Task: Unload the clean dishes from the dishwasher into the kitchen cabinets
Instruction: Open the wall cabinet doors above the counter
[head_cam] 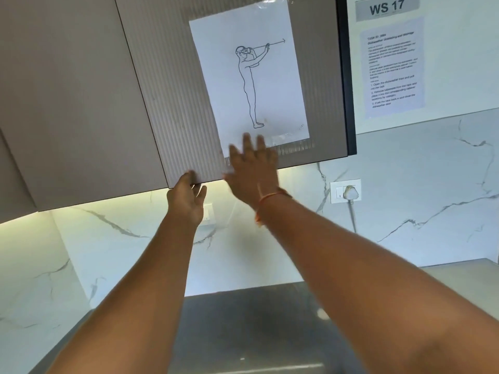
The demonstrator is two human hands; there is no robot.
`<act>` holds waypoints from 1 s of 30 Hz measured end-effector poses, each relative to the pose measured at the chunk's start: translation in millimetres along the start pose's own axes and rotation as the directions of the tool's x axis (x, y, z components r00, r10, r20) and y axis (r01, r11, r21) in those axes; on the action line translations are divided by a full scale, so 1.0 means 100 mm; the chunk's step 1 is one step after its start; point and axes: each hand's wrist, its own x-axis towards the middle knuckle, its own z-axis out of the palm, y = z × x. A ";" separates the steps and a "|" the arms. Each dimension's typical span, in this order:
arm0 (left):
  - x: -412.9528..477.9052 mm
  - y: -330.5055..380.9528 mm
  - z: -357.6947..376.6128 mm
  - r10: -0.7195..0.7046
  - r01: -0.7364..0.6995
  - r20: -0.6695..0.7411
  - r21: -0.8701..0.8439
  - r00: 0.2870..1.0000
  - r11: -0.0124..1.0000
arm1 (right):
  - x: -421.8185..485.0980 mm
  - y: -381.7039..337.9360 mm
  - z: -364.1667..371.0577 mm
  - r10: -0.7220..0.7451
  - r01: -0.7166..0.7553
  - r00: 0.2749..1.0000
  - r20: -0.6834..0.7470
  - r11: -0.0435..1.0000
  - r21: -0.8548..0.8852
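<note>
A ribbed taupe upper cabinet door (pixel 172 103) hangs overhead, with a paper sheet (pixel 248 76) showing a line drawing of a standing figure taped to it. My left hand (pixel 186 197) curls its fingers around the door's bottom edge near its left corner. My right hand (pixel 252 171) lies flat with fingers spread against the door's lower part, covering the bottom of the paper; an orange thread circles its wrist. No dish and no dishwasher are in view.
A plain cabinet door (pixel 67 103) adjoins on the left. A marble backsplash (pixel 405 184) carries a socket with a white plug (pixel 347 191). A "WS 17" sign (pixel 386 8) and a printed task sheet (pixel 393 68) hang at upper right. A grey counter (pixel 243 319) lies below.
</note>
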 end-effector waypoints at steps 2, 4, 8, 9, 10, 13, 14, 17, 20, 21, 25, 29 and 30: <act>0.02 0.05 -0.12 -0.045 0.045 -0.021 -0.001 0.999 0.999 | -0.34 0.30 -0.18 -0.008 0.001 0.998 -0.060 0.992 -0.122; 0.02 0.13 -0.13 -0.066 0.065 -0.006 -0.055 0.998 0.996 | -0.29 0.32 -0.14 0.020 -0.020 1.000 -0.002 0.995 -0.098; 0.03 0.14 -0.22 -0.120 0.130 0.063 -0.210 0.991 0.969 | -0.28 0.25 -0.16 -0.034 0.034 0.999 0.004 0.995 -0.092; 0.01 0.15 -0.24 -0.123 0.133 0.061 -0.230 0.991 0.964 | -0.31 0.26 -0.17 -0.045 0.044 0.999 -0.012 0.994 -0.099; -0.01 0.13 -0.24 -0.117 0.124 0.044 -0.247 0.992 0.961 | -0.33 0.28 -0.16 -0.050 0.047 0.998 -0.025 0.994 -0.099; -0.13 0.11 -0.25 -0.087 0.090 0.025 -0.283 0.996 0.955 | -0.43 0.24 -0.23 -0.052 0.050 0.998 -0.032 0.997 -0.060; -0.19 0.11 -0.27 -0.076 0.078 0.016 -0.276 0.997 0.958 | -0.46 0.23 -0.26 -0.055 0.053 0.998 -0.039 0.998 -0.042; -0.47 0.12 -0.36 -0.027 0.030 0.017 -0.282 1.000 0.959 | -0.59 0.11 -0.40 -0.066 0.066 0.996 -0.067 0.998 0.000; -0.82 0.15 -0.41 0.009 -0.003 0.018 -0.318 1.000 0.948 | -0.74 -0.01 -0.55 -0.037 0.040 0.996 -0.080 0.999 0.036; -0.95 0.16 -0.42 0.020 -0.011 0.023 -0.323 1.000 0.946 | -0.80 -0.05 -0.62 -0.033 0.037 0.996 -0.086 0.999 0.038; -1.54 0.18 -0.42 0.073 -0.050 0.057 -0.337 0.996 0.940 | -1.08 -0.16 -0.90 -0.050 0.068 0.990 -0.129 0.988 0.140; -2.16 0.16 -0.34 0.136 -0.082 0.134 -0.348 0.982 0.934 | -1.51 -0.29 -1.31 -0.079 0.122 0.984 -0.162 0.952 0.281; -2.30 0.15 -0.31 0.148 -0.087 0.155 -0.346 0.977 0.934 | -1.60 -0.32 -1.40 -0.073 0.122 0.984 -0.162 0.940 0.320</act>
